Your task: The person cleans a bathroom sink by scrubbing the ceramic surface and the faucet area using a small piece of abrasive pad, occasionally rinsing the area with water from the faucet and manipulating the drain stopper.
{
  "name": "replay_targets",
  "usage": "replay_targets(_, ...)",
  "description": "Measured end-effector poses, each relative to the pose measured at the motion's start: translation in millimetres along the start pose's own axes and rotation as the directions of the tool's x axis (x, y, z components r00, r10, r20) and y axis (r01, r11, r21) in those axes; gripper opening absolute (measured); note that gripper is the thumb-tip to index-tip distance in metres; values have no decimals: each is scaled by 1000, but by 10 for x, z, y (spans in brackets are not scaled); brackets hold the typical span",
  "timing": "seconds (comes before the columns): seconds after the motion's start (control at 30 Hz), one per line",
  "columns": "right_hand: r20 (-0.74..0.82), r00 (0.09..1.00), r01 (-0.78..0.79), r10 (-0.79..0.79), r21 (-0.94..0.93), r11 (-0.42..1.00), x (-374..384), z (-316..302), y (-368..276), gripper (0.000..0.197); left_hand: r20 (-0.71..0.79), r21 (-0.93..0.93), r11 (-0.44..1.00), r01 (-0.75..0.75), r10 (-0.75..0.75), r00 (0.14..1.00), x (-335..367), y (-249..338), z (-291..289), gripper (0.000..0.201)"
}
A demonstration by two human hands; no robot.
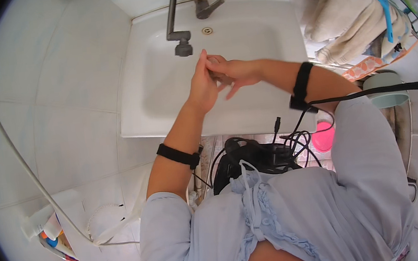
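My left hand (201, 89) and my right hand (244, 72) meet over the middle of the white sink, below the tap's spout. The left one is upright and open, its fingers stretched toward the tap. Bent across its palm and fingers, the right hand is closed on it, with one digit sticking out toward me. Between the palms the inner fingers are partly hidden. No separate object shows in either hand. The dark grey tap (203, 7) has a jointed spout ending in a nozzle (183, 48), a little beyond my fingertips. No water stream is visible.
The sink (166, 122) has a drain (207, 30) at its far side. Black cables (294, 146) hang between my body and the sink. Beige towels (345, 25) hang at right, above a pale green basin (384, 89). A pink round item (323, 136) lies below. Tiled wall borders the left.
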State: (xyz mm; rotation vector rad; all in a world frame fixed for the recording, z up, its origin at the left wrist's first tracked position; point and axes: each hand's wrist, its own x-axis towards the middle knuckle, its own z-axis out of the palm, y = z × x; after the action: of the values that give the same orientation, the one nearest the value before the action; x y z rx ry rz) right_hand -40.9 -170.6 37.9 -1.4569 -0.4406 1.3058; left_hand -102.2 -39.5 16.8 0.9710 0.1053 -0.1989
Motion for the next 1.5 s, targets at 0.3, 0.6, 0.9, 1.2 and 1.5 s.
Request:
replay_targets(0.3, -534, 807, 407, -252, 194, 892, 32, -451, 26, 45, -6, 986, 155, -59, 385, 923, 200, -287, 127, 75)
replay_targets(0.6, -660, 673, -3, -335, -455, 891, -11, -1050, 104, 47, -408, 789, 521, 326, 48, 912, -348, 201, -449, 42)
replay_targets(0.9, -585, 684, -164, -435, -705, 690, 181, -1212, 32, 50, -350, 893, 364, 263, 195, 916, -564, 137, -775, 35)
replay_targets(1.2, -274, 572, -380, -773, -924, 46, 44, -2080, -121, 38, -94, 987, -51, 150, 573, 814, -964, 176, -1026, 30)
replay_targets(1.5, -371, 557, -557, -743, -830, -3, 53, -1484, -36, 49, -140, 980, -9, 198, 673, 726, -1092, -132, -1067, 33)
